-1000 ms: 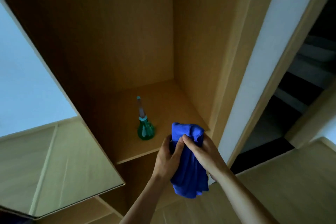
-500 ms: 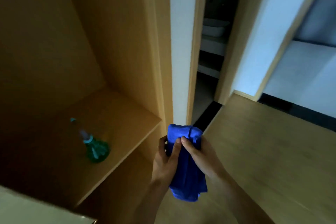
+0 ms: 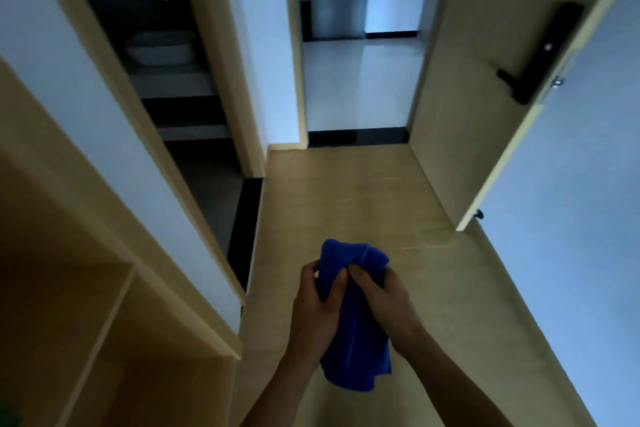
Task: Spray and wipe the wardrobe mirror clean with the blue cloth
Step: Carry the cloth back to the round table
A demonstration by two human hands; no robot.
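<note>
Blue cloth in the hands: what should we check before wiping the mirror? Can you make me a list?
1. Grip on the blue cloth: ok; the left hand and the right hand both hold it.
2. Cloth spread flat for wiping: not ok; it is bunched up.
3. Mirror in front: not ok; the head view shows the wooden floor and an open door, but no mirror.
4. Spray bottle ready: not ok; neither hand holds one.
5. Cloth damp or dry: cannot tell.
</note>
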